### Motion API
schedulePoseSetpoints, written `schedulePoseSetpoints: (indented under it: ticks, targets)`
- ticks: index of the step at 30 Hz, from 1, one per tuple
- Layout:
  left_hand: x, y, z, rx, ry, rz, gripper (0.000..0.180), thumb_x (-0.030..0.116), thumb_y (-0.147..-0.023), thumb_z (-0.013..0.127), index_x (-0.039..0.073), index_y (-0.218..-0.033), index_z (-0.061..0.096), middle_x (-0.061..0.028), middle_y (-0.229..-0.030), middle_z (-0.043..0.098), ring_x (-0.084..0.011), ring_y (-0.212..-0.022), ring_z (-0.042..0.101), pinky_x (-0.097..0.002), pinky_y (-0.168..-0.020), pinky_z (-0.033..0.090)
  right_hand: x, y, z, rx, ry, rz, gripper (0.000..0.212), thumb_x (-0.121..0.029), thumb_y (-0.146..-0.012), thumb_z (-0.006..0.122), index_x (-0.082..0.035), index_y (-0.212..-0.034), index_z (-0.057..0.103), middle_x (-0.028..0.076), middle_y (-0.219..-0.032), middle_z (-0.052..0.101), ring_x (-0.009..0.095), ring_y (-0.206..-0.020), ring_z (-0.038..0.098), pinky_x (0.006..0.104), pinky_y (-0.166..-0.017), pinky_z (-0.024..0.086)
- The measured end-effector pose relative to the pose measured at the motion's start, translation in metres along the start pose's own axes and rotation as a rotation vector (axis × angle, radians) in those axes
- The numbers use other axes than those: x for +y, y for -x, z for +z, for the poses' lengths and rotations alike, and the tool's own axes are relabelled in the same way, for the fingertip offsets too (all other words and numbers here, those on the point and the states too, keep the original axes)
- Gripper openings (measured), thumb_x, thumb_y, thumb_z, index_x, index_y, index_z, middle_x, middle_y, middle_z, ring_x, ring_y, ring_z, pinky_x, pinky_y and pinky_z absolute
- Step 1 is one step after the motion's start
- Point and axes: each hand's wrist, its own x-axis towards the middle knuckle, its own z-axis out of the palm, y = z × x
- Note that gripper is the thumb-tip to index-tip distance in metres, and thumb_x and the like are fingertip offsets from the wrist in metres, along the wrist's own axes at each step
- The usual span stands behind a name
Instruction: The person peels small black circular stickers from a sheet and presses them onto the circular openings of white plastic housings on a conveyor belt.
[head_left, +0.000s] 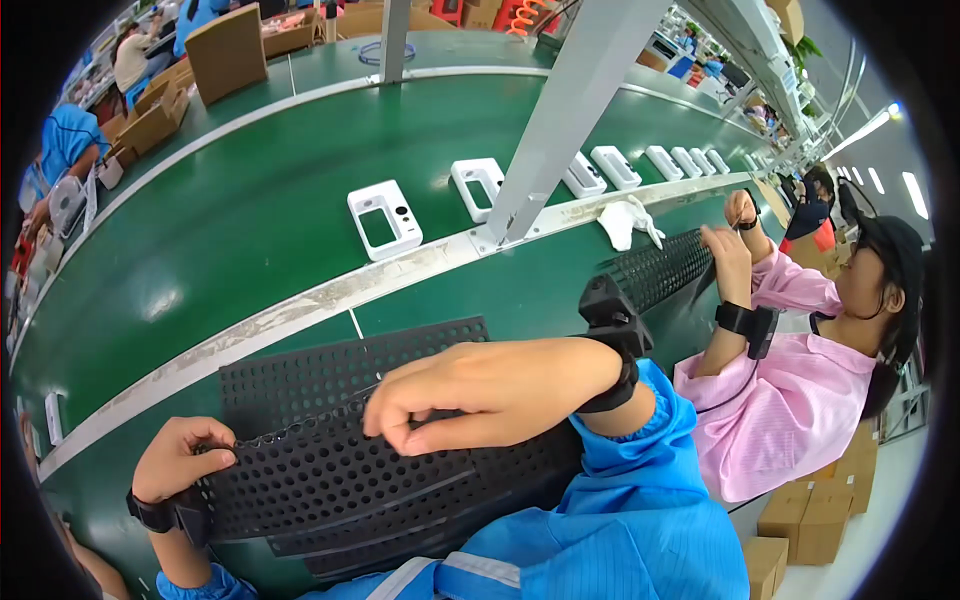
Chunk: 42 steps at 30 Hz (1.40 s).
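My left hand (185, 460) pinches the left end of a black perforated sheet (330, 470) between thumb and fingers. Along the sheet's upper edge runs a row of small shiny bits, too small to name. Over the right part of that sheet hovers my right hand (490, 395), palm down with its fingers curled toward the edge; whatever lies between the fingertips is hidden. Another black perforated sheet (400, 345) lies flat behind, and more dark sheets (400, 520) are layered underneath, toward my body. Black straps with small devices circle both my wrists.
A green conveyor (230, 210) carries white plastic housings (385, 220) beyond a pale metal rail (300, 320). A grey post (570, 110) rises from the rail. At right, a co-worker in pink (780, 390) handles another perforated sheet (655, 270) near a white cloth-like item (628, 222). Cardboard boxes (810, 520) stand beyond.
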Motion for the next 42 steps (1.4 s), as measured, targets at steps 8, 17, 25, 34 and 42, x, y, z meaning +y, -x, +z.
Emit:
schedulePoseSetpoints:
  ticks: [8,17,25,34,42]
  targets:
    - [0.031,-0.012,0.035,0.067,-0.144,0.166,0.013,0.008,-0.077,0.065,0.0,-0.085,0.059,-0.0009,-0.076,0.06,-0.0061,-0.07,0.053,-0.021,-0.065,0.044,-0.014,-0.029,0.044,0.051,0.01,-0.251,0.007,-0.01,-0.088,0.048,-0.003,-0.089,0.048,0.013,-0.101,0.052,0.027,-0.091,0.051,0.0352,-0.078,0.042]
    - [0.002,-0.046,0.056,-0.019,-0.118,0.185,0.012,0.009,-0.081,0.062,0.0,-0.089,0.059,-0.0011,-0.077,0.061,-0.0059,-0.071,0.054,-0.0211,-0.065,0.044,0.066,-0.055,0.092,-0.201,-0.223,-0.002,0.012,-0.011,-0.088,0.044,-0.002,-0.082,0.047,0.011,-0.083,0.049,0.025,-0.083,0.049,0.0344,-0.076,0.039]
    - [-0.005,-0.032,0.048,0.035,0.0,0.126,0.016,0.012,-0.08,0.064,0.0,-0.09,0.059,-0.0019,-0.077,0.061,-0.0064,-0.072,0.054,-0.022,-0.065,0.044,0.063,-0.063,0.094,-0.255,-0.148,-0.118,0.013,-0.012,-0.087,0.046,-0.001,-0.081,0.049,0.011,-0.081,0.051,0.026,-0.077,0.051,0.0345,-0.072,0.041]
    - [-0.025,-0.001,0.053,0.033,-0.3,0.336,0.027,0.028,-0.082,0.061,0.003,-0.092,0.059,-0.0052,-0.079,0.063,-0.0131,-0.072,0.059,-0.027,-0.066,0.046,0.025,-0.068,0.113,-0.409,-0.13,0.083,0.011,-0.011,-0.086,0.053,-0.002,-0.092,0.055,0.007,-0.093,0.056,0.02,-0.081,0.056,0.0283,-0.07,0.047]
    - [-0.023,-0.002,0.06,0.009,-0.224,0.417,0.03,0.03,-0.08,0.062,0.003,-0.092,0.061,-0.0083,-0.081,0.065,-0.018,-0.077,0.063,-0.0292,-0.069,0.048,0.007,-0.06,0.115,-0.344,-0.025,0.195,0.011,-0.012,-0.085,0.056,-0.004,-0.093,0.058,0.005,-0.094,0.059,0.018,-0.081,0.059,0.0267,-0.068,0.049]
